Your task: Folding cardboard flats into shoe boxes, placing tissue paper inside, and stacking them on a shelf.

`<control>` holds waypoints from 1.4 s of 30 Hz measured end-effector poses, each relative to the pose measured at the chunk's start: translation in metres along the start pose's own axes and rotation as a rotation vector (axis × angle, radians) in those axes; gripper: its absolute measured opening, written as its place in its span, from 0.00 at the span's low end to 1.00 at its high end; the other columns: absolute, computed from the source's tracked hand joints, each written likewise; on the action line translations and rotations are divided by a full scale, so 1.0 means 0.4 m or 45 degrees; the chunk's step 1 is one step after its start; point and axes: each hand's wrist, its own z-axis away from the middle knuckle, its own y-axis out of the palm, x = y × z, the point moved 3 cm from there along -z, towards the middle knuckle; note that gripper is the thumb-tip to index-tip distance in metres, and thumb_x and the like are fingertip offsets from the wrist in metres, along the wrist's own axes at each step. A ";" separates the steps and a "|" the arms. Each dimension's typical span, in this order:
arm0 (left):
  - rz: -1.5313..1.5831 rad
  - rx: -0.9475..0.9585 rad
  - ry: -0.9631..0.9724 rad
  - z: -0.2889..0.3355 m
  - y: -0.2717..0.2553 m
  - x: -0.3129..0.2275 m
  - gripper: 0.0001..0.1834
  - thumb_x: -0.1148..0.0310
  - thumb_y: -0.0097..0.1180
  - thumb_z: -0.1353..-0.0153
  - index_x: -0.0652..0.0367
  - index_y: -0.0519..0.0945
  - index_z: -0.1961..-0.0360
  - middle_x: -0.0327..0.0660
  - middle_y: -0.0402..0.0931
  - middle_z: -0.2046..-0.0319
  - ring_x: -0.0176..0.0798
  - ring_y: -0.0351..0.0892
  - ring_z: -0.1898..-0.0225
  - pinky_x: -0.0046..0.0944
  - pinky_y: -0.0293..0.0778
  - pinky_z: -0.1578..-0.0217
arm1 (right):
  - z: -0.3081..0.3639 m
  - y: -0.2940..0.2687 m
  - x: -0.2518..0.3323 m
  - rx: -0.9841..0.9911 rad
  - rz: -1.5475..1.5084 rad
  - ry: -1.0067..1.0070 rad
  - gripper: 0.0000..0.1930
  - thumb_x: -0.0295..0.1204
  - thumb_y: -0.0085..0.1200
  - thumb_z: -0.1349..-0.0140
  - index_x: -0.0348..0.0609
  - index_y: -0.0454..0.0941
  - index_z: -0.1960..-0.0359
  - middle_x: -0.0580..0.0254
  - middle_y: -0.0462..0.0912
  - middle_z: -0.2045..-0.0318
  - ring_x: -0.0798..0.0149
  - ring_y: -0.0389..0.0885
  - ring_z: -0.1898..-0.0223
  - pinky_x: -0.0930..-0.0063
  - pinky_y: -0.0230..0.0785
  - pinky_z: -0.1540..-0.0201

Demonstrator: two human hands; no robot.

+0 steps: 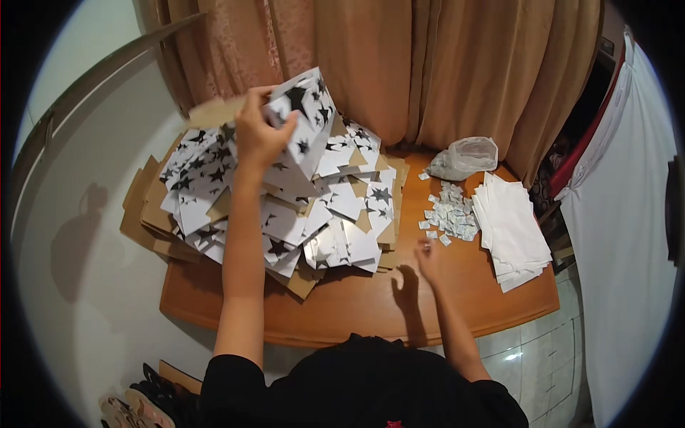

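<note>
My left hand grips a white cardboard box printed with black stars, raised and tilted over the pile. Its thumb lies against the near side of the box, while the other fingers are partly hidden behind it. Beneath it spreads a large, untidy pile of flattened star-printed cardboard boxes, with brown inner faces showing. My right hand hovers over the table, just in front of a heap of small whitish sachets. Its fingers are curled together; whatever they may hold is too small to make out.
A clear plastic bag lies behind the sachets. Stacked white sheets rest at the right of the wooden table. Brown curtains hang behind, a white cloth hangs at right, and shoes sit at lower left.
</note>
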 end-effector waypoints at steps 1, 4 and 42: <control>-0.160 -0.065 0.315 0.027 0.003 -0.055 0.21 0.69 0.63 0.60 0.56 0.74 0.61 0.40 0.76 0.74 0.39 0.75 0.70 0.41 0.62 0.56 | -0.042 -0.035 0.080 -0.055 -0.103 -0.074 0.13 0.29 0.51 0.42 0.39 0.71 0.56 0.62 0.76 0.67 0.70 0.72 0.69 0.76 0.66 0.65; -0.256 0.026 0.831 0.143 0.039 -0.187 0.18 0.74 0.60 0.61 0.51 0.77 0.64 0.33 0.73 0.78 0.34 0.73 0.72 0.38 0.59 0.58 | -0.125 -0.140 0.185 -0.048 -0.400 -0.092 0.13 0.29 0.49 0.40 0.40 0.70 0.53 0.61 0.75 0.62 0.67 0.74 0.62 0.78 0.66 0.58; 0.505 0.722 -1.666 1.059 0.454 -0.182 0.19 0.72 0.65 0.52 0.63 0.75 0.58 0.40 0.75 0.61 0.33 0.74 0.58 0.35 0.73 0.59 | 0.091 -0.428 0.365 0.581 0.439 -1.010 0.32 0.32 0.68 0.65 0.49 0.70 0.52 0.65 0.73 0.70 0.61 0.73 0.64 0.67 0.60 0.63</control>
